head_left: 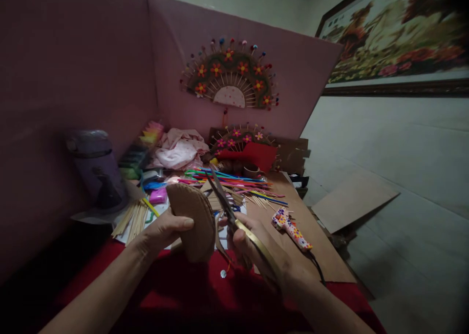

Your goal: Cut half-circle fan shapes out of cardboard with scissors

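head view: left hand [166, 229] pinches curved cardboard [194, 221], right hand [252, 241] grips scissors [224, 199]

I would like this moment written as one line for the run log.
left hand: holds cardboard | right hand: holds scissors, blades up | glue gun: on board, right side

Glue gun [292, 229]: white, multicolour flowers | tablecloth [172, 287]: red | scissor handles [261, 248]: gold
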The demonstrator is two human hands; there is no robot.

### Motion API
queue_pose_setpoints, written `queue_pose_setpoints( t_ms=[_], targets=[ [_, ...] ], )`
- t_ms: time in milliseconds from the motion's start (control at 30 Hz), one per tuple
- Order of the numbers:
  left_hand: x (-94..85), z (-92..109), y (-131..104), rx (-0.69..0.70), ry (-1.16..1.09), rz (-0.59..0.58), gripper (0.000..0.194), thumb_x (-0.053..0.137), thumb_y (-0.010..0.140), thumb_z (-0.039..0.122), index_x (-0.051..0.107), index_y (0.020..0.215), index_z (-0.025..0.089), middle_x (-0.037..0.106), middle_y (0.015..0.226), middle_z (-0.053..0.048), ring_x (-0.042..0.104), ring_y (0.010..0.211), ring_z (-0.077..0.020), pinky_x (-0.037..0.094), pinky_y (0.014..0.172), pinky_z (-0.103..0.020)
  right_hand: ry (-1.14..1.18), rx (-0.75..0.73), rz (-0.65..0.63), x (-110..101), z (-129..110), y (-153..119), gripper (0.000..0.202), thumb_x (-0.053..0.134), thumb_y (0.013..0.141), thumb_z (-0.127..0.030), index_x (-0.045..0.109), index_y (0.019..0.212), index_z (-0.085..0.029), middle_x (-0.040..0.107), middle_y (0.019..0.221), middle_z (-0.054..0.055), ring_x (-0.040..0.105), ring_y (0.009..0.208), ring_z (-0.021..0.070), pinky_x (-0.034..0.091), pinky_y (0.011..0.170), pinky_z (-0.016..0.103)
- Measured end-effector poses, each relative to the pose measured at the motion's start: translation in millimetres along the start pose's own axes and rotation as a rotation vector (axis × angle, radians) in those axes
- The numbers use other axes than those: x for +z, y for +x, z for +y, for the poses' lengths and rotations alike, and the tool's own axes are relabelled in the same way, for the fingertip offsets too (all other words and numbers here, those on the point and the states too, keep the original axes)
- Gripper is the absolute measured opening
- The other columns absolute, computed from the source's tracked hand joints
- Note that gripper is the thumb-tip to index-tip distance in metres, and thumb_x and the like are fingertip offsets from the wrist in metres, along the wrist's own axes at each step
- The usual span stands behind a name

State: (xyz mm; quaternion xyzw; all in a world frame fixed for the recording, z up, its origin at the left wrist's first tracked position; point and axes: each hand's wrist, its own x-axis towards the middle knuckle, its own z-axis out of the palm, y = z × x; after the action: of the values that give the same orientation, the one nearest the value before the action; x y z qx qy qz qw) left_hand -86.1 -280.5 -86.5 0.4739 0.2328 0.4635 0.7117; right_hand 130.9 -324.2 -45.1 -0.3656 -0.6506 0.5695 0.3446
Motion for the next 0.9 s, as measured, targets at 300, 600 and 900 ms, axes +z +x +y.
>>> queue_pose_setpoints(
  t_ms=[300,600,900],
  targets=[
    [-3.0,-0.5,0.8,0.015,0.098,0.110,0.034,0.081,0.052,0.026,0.071,0.083,0.014,0.071,0.072,-0.005,0.064,0.068,-0.0202,0.052,0.066,-0.030,-0.292,-0.048,-0.004,-6.9,4.6,-8.6,0.057,0.058,0.070,-0.071,0.055,0.089,-0.018,0.048,0.068,-0.003,0.035,0.058,0.0106,0.031,0.052,0.024],
    [-3.6,-1.8,-0.5,0.006,0.116,0.160,0.041,0.081,0.051,0.025,0.070,0.089,0.013,0.072,0.077,-0.006,0.064,0.068,-0.0201,0.051,0.062,-0.028,-0.357,-0.052,0.076,-4.9,23.4,-4.2,0.024,0.065,0.076,-0.040,0.057,0.085,-0.019,0.051,0.066,-0.004,0.040,0.059,0.0106,0.032,0.054,0.022],
    [-6.2,-1.6,1.0,0.016,0.110,0.147,0.038,0.080,0.050,0.024,0.069,0.084,0.012,0.071,0.074,-0.006,0.063,0.067,-0.0205,0.051,0.064,-0.030,-0.362,-0.056,0.125,1.7,19.6,-3.9,0.018,0.064,0.074,-0.032,0.061,0.085,-0.018,0.049,0.059,-0.005,0.040,0.053,0.0099,0.031,0.049,0.021]
  ],
)
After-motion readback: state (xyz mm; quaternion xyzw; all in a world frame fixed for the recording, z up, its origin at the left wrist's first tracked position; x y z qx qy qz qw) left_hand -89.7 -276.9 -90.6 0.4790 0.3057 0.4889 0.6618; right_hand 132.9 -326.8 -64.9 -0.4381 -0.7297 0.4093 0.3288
